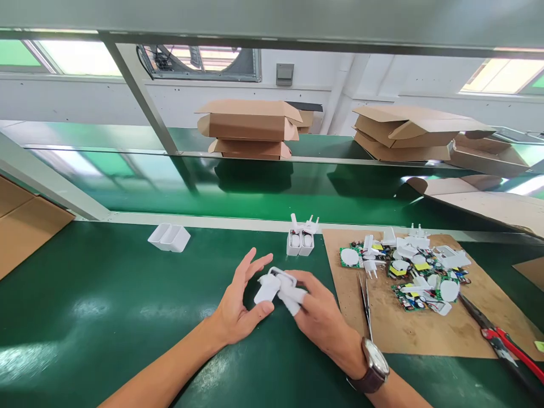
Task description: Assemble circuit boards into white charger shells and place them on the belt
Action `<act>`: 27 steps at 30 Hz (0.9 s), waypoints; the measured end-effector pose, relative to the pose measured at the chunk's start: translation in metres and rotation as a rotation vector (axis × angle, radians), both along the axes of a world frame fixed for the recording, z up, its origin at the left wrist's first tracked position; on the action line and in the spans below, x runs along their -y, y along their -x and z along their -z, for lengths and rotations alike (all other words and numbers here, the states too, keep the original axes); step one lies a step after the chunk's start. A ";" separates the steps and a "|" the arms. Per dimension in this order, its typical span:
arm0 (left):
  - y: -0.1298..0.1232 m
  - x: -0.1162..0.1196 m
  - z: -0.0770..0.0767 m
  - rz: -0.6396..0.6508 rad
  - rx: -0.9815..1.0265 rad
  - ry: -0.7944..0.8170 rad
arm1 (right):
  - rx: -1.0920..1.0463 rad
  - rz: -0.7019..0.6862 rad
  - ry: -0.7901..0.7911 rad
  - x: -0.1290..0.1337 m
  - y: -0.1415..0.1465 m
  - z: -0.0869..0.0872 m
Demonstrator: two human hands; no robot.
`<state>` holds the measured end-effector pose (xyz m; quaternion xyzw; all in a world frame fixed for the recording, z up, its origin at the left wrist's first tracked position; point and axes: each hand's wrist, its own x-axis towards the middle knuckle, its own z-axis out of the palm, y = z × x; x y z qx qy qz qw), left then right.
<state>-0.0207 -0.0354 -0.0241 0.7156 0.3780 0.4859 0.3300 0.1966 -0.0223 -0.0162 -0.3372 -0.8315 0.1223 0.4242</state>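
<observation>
Near the middle of the green table, my left hand (238, 306) has its fingers apart, with its thumb and fingertips around the left side of a white plastic piece (267, 289). White coverings wrap some fingers of my right hand (318, 311), which are closed on the piece's right side, by a small frame-like part. A wristwatch is on my right wrist. Behind the hands stands a pair of white housings (300, 242) with round white parts inside and plug pieces on top. Two open white housings (169, 237) lie together at the back left.
On the right, a brown cardboard sheet (382, 334) holds circuit boards (419, 292), white plug parts, tweezers (366, 303) and red-handled cutters (497, 340). Folded cartons (250, 126) lie on the shelf behind. A carton (29, 226) is at the left edge.
</observation>
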 end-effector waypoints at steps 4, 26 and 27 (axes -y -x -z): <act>-0.002 -0.003 0.004 0.031 0.031 0.057 | 0.074 -0.042 0.070 -0.003 0.001 0.003; -0.009 -0.003 -0.006 -0.129 -0.152 -0.387 | -0.911 -0.304 1.296 0.006 0.026 -0.015; -0.009 -0.003 -0.006 -0.121 -0.149 -0.390 | -0.910 -0.308 1.296 0.006 0.025 -0.016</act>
